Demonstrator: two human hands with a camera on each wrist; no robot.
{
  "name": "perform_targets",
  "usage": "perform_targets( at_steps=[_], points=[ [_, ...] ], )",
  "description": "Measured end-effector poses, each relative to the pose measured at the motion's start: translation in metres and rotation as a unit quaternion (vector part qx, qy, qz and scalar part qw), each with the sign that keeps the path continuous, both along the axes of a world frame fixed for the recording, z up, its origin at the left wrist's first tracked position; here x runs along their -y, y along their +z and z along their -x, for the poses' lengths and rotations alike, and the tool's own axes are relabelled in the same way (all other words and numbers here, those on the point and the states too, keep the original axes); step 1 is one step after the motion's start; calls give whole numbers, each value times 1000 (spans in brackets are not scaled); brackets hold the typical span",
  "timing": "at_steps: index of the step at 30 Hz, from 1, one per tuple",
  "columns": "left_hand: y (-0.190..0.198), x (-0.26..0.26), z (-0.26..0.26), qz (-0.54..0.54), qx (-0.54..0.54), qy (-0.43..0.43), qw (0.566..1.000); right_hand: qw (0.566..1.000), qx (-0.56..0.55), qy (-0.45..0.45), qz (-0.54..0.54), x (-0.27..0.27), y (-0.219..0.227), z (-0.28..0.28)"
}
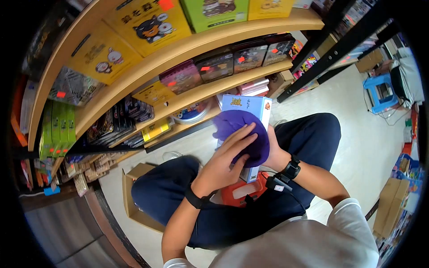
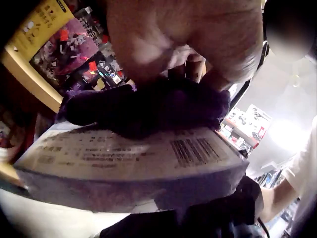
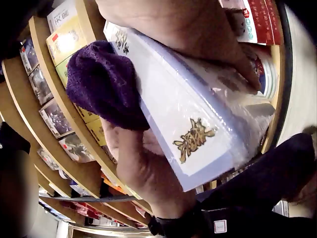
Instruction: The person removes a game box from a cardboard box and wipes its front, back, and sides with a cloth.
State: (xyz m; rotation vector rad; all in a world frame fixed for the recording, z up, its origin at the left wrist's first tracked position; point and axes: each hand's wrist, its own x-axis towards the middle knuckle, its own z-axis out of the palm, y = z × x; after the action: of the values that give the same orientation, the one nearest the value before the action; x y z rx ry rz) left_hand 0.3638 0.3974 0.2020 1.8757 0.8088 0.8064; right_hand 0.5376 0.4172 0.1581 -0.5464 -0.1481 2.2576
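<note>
A light-blue and white box (image 1: pixel 246 102) with gold lettering is held up over the person's lap. My right hand (image 1: pixel 278 151) grips its side, partly hidden behind it in the head view. Clear plastic film (image 3: pixel 250 126) covers part of the box. Across its face, my left hand (image 1: pixel 230 149) holds a bunched purple cloth (image 1: pixel 261 145), fingers and thumb spread over the fabric. In the left wrist view the cloth (image 2: pixel 148 106) lies along the edge of a printed face with a barcode (image 2: pixel 193 151).
Wooden shelves (image 1: pixel 214 33) packed with boxed goods curve ahead and to the left. An open cardboard box (image 1: pixel 129 196) stands beside the left knee, and a red-orange container (image 1: pixel 230 194) sits between the legs. A blue stool (image 1: pixel 380 94) is at the far right.
</note>
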Motion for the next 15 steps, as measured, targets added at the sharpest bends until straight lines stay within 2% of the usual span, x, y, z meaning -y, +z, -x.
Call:
perform_targets(
  at_steps=[3,7,8,10,11,14,15],
  points=[
    [8,2,-9,14,2,50,999,999,10,-31,28,6,1,1],
    [-2,-4,-8,-24,-124,54,990,987,149,-33,44,8,22,7],
    [-4,-5,-9,-8,-121,65,991,982,182,-28,46,9,28,9],
    [-6,-5,-11,24,-114,88,989,984,76,10,160,7,9,10],
    [-8,-5,-10,10,-122,84,989,991,64,20,114,13,-17,12],
    [-12,-8,-9,32,-119,91,988,983,109,56,134,19,-13,19],
    [-15,-9,-9,38,-111,91,989,985,88,39,144,20,-17,24]
  ],
)
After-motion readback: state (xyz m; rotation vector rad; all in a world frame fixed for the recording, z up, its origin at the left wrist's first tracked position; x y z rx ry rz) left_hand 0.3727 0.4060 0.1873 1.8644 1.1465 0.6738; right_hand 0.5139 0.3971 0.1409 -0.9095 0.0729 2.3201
